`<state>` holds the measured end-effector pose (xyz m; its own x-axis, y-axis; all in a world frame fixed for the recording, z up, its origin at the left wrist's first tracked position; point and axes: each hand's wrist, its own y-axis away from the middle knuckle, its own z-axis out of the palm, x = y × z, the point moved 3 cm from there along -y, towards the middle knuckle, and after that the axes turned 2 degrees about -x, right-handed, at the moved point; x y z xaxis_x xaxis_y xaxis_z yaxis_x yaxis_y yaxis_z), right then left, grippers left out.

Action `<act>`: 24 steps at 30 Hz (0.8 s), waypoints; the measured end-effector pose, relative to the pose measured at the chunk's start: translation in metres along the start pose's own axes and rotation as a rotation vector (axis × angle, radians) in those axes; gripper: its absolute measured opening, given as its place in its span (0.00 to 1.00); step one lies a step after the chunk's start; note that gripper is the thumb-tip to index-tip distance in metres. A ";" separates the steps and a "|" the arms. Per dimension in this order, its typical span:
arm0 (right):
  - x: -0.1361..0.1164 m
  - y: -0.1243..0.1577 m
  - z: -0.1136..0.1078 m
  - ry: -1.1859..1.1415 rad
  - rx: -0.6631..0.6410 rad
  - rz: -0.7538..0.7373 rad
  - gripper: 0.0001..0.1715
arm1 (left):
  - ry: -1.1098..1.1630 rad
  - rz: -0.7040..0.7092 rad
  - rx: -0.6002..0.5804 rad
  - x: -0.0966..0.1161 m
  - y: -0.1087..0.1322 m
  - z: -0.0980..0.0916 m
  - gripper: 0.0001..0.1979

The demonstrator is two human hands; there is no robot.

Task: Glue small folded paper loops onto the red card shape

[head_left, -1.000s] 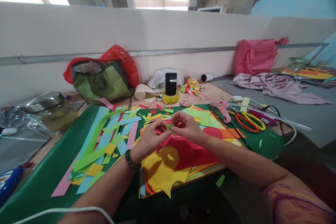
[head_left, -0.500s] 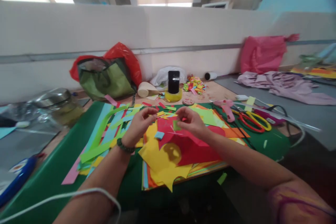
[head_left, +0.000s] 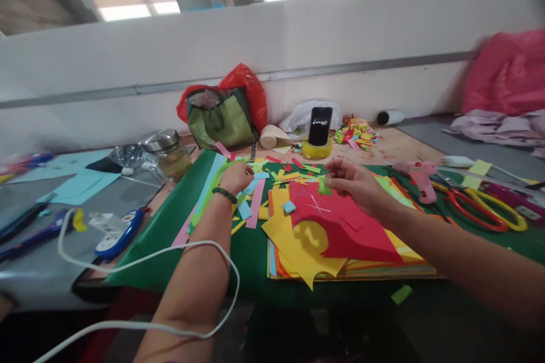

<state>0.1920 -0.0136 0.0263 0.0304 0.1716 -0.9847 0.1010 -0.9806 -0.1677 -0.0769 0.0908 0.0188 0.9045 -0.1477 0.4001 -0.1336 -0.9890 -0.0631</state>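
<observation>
My left hand (head_left: 235,177), with a dark green bead bracelet on its wrist, reaches into the loose paper strips left of the stack. Its fingers are curled and partly hidden, so what they grip cannot be made out. Over the red paper (head_left: 353,238), my right hand (head_left: 351,180) pinches a small green paper piece (head_left: 325,186) between thumb and finger. Beneath the red sheet lies cut yellow paper (head_left: 289,238), topping a stack of coloured sheets. A small light blue paper piece (head_left: 289,207) rests near the red sheet's left edge. Pink strips (head_left: 255,204) lie beside my left hand.
A pink glue gun (head_left: 419,178) and red-and-yellow-handled scissors (head_left: 481,207) lie at right. Behind are a phone (head_left: 320,126) on a yellow tape roll (head_left: 317,148) and a paper-scrap heap (head_left: 356,133). A glass jar (head_left: 168,156) stands left; a white cable (head_left: 170,249) crosses my left forearm.
My left hand has moved from above the red paper to the strips at left. My right hand still pinches the green piece. The view has turned left.
</observation>
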 end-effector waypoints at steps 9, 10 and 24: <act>-0.002 -0.005 0.026 -0.005 -0.092 0.054 0.20 | 0.590 0.594 -0.526 0.085 0.050 0.035 0.16; -0.003 -0.007 0.027 -0.022 -0.100 0.062 0.21 | 0.618 0.595 -0.588 0.086 0.052 0.037 0.14; -0.116 -0.008 -0.080 -0.552 0.582 -0.328 0.19 | 0.040 0.026 -0.197 0.009 0.005 0.009 0.05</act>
<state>0.2677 -0.0185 0.1458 -0.4133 0.5316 -0.7393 -0.5095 -0.8079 -0.2961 -0.0654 0.0846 0.0140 0.8835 -0.1692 0.4369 -0.2366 -0.9660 0.1045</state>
